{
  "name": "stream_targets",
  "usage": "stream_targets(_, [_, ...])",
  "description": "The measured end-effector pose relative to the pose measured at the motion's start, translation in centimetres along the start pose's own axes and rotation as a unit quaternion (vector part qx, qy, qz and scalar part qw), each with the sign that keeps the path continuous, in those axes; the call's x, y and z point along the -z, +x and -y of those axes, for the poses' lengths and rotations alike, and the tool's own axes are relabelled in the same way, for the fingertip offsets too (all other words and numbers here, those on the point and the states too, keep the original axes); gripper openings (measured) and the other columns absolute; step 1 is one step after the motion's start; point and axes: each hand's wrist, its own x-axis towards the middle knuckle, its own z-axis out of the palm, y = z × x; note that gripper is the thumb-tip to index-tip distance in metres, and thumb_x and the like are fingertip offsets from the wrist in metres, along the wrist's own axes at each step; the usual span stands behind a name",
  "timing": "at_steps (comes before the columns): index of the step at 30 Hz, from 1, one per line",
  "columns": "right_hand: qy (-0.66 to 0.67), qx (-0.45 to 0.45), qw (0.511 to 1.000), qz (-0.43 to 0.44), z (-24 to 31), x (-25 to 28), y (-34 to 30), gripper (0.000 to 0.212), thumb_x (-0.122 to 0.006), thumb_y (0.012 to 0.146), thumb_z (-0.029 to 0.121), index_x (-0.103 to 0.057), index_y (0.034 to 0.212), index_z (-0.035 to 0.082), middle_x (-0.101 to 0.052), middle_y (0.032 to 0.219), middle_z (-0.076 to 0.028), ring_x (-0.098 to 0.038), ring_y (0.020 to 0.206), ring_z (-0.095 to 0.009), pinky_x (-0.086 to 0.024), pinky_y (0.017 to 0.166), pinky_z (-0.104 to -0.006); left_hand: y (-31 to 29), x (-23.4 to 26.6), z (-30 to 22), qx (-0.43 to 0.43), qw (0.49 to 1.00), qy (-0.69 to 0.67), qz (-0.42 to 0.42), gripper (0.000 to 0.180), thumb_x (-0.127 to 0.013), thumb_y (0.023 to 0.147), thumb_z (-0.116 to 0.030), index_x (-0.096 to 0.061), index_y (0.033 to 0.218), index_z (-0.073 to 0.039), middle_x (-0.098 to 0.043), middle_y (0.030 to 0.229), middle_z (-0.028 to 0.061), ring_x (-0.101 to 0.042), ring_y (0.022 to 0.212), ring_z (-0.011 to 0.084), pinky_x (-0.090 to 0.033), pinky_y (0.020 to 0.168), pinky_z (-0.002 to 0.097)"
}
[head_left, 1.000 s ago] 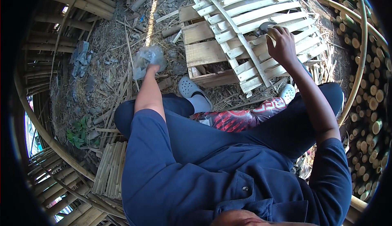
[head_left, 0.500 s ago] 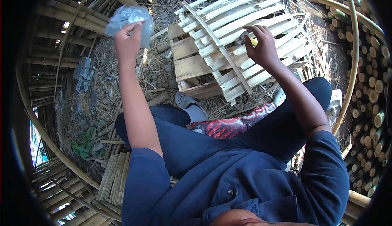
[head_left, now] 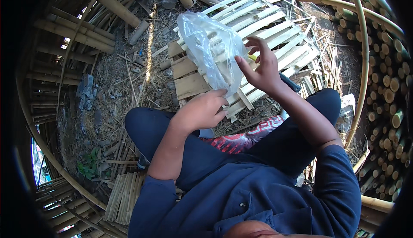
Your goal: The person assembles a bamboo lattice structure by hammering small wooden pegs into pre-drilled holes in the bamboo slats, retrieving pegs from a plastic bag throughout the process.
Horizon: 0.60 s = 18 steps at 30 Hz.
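A clear plastic bag (head_left: 211, 44) hangs loosely over the slatted bamboo crate (head_left: 275, 33) in front of me. My left hand (head_left: 204, 111) has its fingers closed at the bag's lower end. To the bag's right is my right hand (head_left: 262, 68), thumb and forefinger apart near its edge. A tool with a yellow part (head_left: 252, 57) and a dark handle (head_left: 289, 82) lies in that hand, its other fingers curled round it; its kind is mostly hidden. Pale flat slats form the crate's top, with wider boards on its left side.
Stacked bamboo poles (head_left: 385, 104) rise on the right behind a bent bamboo hoop (head_left: 363, 44). A bundle of cut sticks (head_left: 122, 195) lies at lower left. Beneath my crossed legs is a red patterned sack (head_left: 234, 143). Straw and scraps litter the ground.
My left hand has come down and to the right, bringing the bag from the far left to over the crate, where it has spread out. My right hand has shifted slightly nearer me.
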Motion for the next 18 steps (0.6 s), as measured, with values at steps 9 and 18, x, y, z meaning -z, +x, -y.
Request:
stream_targets(9, [0.006, -0.126, 0.985, 0.119, 0.3, -2.1, 1.5, 0.073, -0.062, 0.080, -0.007, -0.038, 0.148, 0.005, -0.068, 0.111, -0.029, -0.069, 0.102, -0.045, -0.054, 0.091, -0.0481, 2.1, 5.4, 0.2, 0.198, 0.854, 0.126, -0.465, 0.050, -0.080, 0.084, -0.022, -0.064, 0.127, -0.003, -0.072, 0.115, 0.0170, -0.072, 0.100, 0.0370, -0.057, 0.084, 0.0438])
stream_targets(18, [-0.128, 0.091, 0.987, -0.024, 3.1, -0.2, 3.6, 0.061, -0.075, 0.077, 0.000, -0.052, 0.134, 0.002, -0.063, 0.118, -0.022, -0.059, 0.115, -0.042, -0.049, 0.100, -0.0499, 0.5, 6.0, 6.5, 0.256, 0.856, -0.090, -0.440, 0.075, -0.070, 0.087, -0.004, -0.037, 0.154, 0.003, -0.066, 0.129, 0.0298, -0.071, 0.115, 0.0352, -0.056, 0.098, 0.0405])
